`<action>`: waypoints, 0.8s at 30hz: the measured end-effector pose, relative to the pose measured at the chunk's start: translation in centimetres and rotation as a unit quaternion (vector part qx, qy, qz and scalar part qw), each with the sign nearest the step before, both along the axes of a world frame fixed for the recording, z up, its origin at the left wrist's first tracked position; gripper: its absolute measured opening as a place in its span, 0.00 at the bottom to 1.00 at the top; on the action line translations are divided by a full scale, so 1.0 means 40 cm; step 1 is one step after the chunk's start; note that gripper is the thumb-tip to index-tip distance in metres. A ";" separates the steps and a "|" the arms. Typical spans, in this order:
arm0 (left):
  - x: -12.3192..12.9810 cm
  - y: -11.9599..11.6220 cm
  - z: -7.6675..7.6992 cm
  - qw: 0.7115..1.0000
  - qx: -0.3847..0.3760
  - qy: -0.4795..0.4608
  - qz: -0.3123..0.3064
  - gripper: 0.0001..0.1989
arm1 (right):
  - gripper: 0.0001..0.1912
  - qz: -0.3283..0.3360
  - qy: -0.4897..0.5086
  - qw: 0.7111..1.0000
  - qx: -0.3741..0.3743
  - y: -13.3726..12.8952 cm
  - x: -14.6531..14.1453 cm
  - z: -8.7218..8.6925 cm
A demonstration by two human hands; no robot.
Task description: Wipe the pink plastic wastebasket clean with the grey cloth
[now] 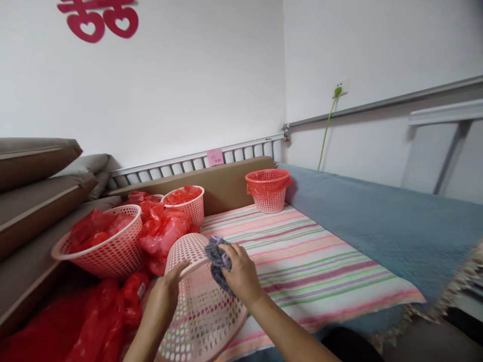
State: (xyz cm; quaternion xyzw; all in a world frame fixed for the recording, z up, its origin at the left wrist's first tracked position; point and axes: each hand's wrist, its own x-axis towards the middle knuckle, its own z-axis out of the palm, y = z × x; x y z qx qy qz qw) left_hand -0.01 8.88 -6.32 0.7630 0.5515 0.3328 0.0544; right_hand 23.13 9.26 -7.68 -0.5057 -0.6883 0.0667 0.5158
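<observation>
A pink perforated plastic basket (199, 311) lies tipped over in front of me on the striped cloth (302, 251). My left hand (168, 291) grips its rim on the left side, fingers closed over the edge. In my right hand (241, 274) is a crumpled dark grey rag (218, 261), pressed against the basket's rim on the right. My right fingers are wrapped round the rag, and part of it is hidden under them.
Left of the basket are red plastic bags (166, 231) and pink baskets (121, 251) holding red plastic. Another basket (269, 201) with a red liner stands at the back. Grey cushions (41, 201) are stacked far left; a blue cover (362, 211) extends right.
</observation>
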 end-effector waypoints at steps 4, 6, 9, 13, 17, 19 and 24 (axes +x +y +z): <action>-0.056 -0.011 -0.042 0.999 0.036 -0.011 0.004 0.21 | 0.24 -0.040 0.095 0.992 -0.070 0.027 0.046 -0.090; -0.071 -0.020 -0.045 0.998 0.044 -0.040 0.008 0.20 | 0.23 -0.039 0.094 0.993 -0.065 0.027 0.047 -0.093; -0.075 -0.041 -0.045 0.993 0.037 -0.109 0.026 0.20 | 0.21 -0.029 0.047 0.998 -0.013 0.014 0.029 -0.019; -0.049 -0.072 -0.090 0.970 0.034 -0.219 0.099 0.22 | 0.20 -0.045 -0.092 0.994 0.035 -0.002 -0.002 0.135; -0.010 -0.075 -0.119 0.969 0.020 -0.232 0.081 0.22 | 0.17 0.019 -0.238 0.970 0.054 -0.029 -0.050 0.189; 0.004 -0.064 -0.097 0.975 0.027 -0.217 0.038 0.22 | 0.15 0.069 -0.280 0.955 0.071 -0.054 -0.084 0.178; 0.018 -0.050 -0.018 0.987 0.047 -0.151 0.017 0.16 | 0.10 0.103 -0.303 0.943 0.091 -0.093 -0.159 0.152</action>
